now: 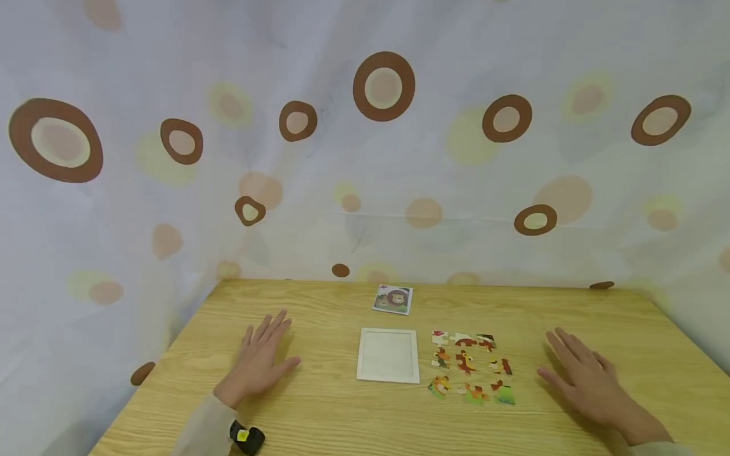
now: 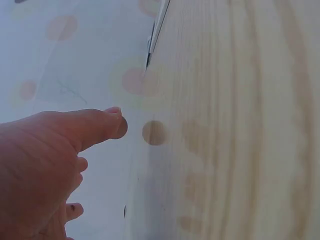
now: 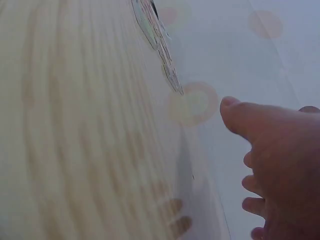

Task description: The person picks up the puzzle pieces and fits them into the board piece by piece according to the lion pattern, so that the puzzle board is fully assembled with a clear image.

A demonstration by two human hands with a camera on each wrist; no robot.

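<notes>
My left hand point(image 1: 259, 361) rests flat on the left part of the wooden table, fingers straight and thumb spread. On the right, my right hand point(image 1: 587, 380) lies the same way, also holding nothing. Between them sits a white square puzzle frame point(image 1: 388, 356) with a bare inside. Several loose jigsaw pieces point(image 1: 466, 362) are spread in rough rows just right of the frame, nearer to my right hand. Behind the frame lies a small square picture card point(image 1: 393, 299) showing a cartoon lion. In the right wrist view the pieces point(image 3: 160, 45) appear edge-on beyond the thumb.
The wooden table point(image 1: 319, 418) reaches back to a white curtain point(image 1: 365, 158) with brown and yellow rings, which hangs along the back and sides. A black wrist strap point(image 1: 248, 437) with a yellow mark is at my left sleeve.
</notes>
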